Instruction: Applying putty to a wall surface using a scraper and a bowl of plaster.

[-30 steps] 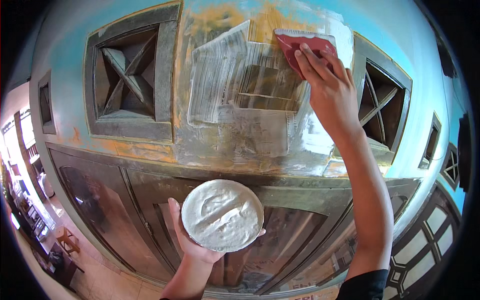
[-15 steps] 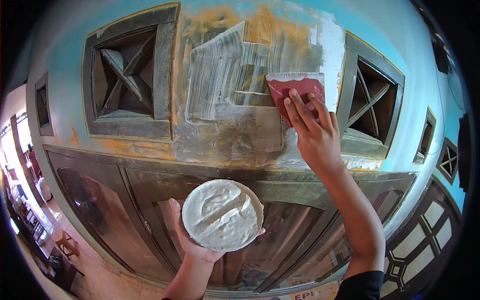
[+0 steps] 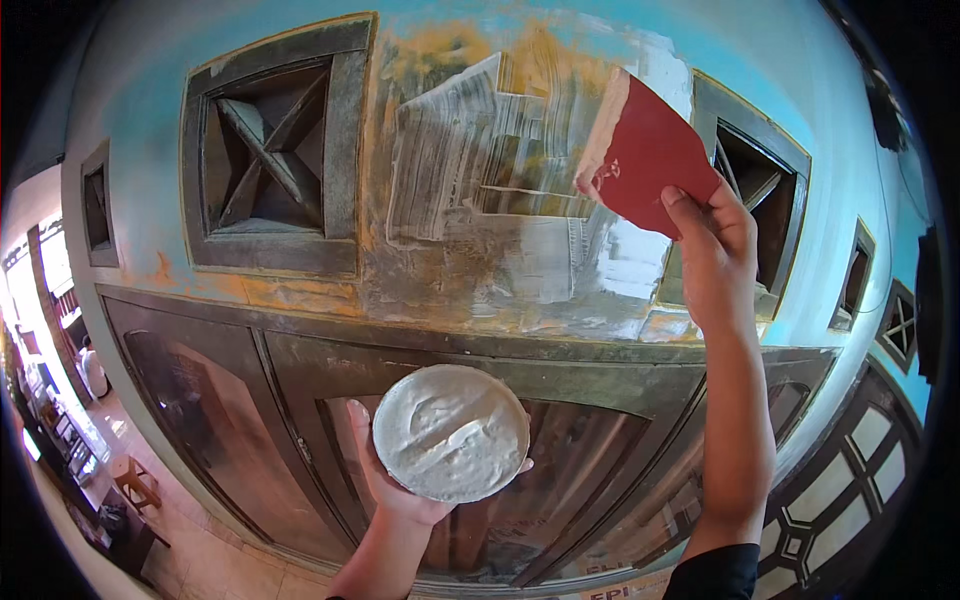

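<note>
Right hand (image 3: 722, 255) pinches the red scraper (image 3: 655, 150) near its lower right corner, thumb on the near face, other fingers mostly hidden behind. Scraper sits up and left of that hand, tilted, pale paste along its left edge; can't tell if the edge touches the wall. Left hand (image 3: 392, 490) cupped under the round container (image 3: 452, 500), thumb up along the left side, a fingertip at the right rim. Container rests in the palm, filled with white paste (image 3: 440, 420), a ridge running across it. Scraper is above and right of container, well apart.

Outward: dark sleeve (image 3: 712, 572) on right arm; wall patch (image 3: 450, 285) behind, streaked white, grey and orange. Crossed-bar vents either side, left vent (image 3: 268, 150) in full, right vent (image 3: 775, 215) partly covered by right hand and scraper. Brown glazed panels (image 3: 290, 355) below. Stool (image 3: 133, 478) far left on floor.
</note>
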A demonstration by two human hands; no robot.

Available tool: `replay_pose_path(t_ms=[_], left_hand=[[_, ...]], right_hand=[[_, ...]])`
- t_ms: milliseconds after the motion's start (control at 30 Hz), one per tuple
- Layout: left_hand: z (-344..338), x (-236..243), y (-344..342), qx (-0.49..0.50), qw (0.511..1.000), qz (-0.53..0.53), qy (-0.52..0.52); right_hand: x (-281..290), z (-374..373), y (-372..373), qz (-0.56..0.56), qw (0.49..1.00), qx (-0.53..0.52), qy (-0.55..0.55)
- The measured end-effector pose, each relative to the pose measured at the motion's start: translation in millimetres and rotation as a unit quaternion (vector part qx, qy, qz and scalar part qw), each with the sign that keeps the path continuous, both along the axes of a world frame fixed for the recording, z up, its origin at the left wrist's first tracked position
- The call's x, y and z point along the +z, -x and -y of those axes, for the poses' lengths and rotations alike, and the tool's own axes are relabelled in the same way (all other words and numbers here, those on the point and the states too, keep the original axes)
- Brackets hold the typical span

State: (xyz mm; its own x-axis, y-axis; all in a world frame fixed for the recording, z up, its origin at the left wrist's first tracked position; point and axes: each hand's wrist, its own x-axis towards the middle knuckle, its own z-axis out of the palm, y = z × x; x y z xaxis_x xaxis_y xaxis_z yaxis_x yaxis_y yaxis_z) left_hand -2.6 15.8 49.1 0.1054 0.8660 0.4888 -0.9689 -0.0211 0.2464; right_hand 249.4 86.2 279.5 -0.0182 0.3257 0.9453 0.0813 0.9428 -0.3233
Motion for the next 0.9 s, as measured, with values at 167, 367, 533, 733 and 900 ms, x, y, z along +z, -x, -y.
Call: replay_pose_path(t_ms=[167, 367, 533, 733, 900], left_hand=[[-1.0, -1.4, 1.6, 0.007, 1.0, -0.012, 0.004], [-4.5, -5.1, 2.2, 0.018, 0.999, -0.008, 0.044], [-14.4, -20.8, 7.1, 0.082, 0.996, 0.007, 0.036], [-4.3, -9.6, 8.1, 0.1, 0.993, 0.035, 0.053], [-2.9, -9.5, 19.9, 0.11, 0.99, 0.051, 0.068]], right_hand=[[2.3, -2.9, 0.1, -0.012, 0.996, 0.078, 0.036], [33.0, -16.1, 18.7, 0.105, 0.821, -0.369, -0.423], [72.9, -51.7, 47.7, 0.105, 0.752, -0.457, -0.465], [101.8, -77.5, 67.3, 0.179, 0.69, -0.556, -0.427], [94.9, -76.8, 75.3, 0.214, 0.686, -0.582, -0.38]])
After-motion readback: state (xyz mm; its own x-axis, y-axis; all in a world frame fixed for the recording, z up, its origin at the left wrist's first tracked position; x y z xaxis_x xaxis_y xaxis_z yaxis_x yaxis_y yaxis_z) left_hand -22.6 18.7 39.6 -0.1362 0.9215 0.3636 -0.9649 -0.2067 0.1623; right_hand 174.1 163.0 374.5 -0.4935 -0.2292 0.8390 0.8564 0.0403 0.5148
